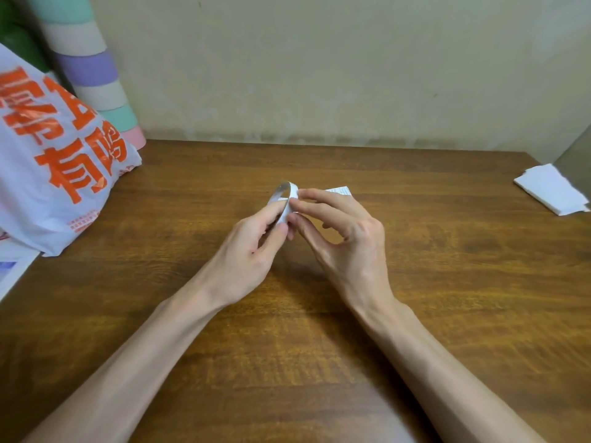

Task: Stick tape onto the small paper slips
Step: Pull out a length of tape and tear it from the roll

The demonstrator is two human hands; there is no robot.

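A thin white tape roll [286,199] is held upright above the middle of the wooden table [447,282]. My left hand [252,247] grips its lower part, fingers curled through and around the ring. My right hand [339,231] meets the roll's right edge, thumb and forefinger pinching at the tape there. A small printed paper slip [340,190] lies on the table just behind my right fingers, mostly hidden by them.
A white plastic bag [54,174] with orange lettering fills the left side. Behind it leans a pastel striped roll [92,68]. A stack of white paper [553,190] lies at the table's right edge. A wall closes the far side.
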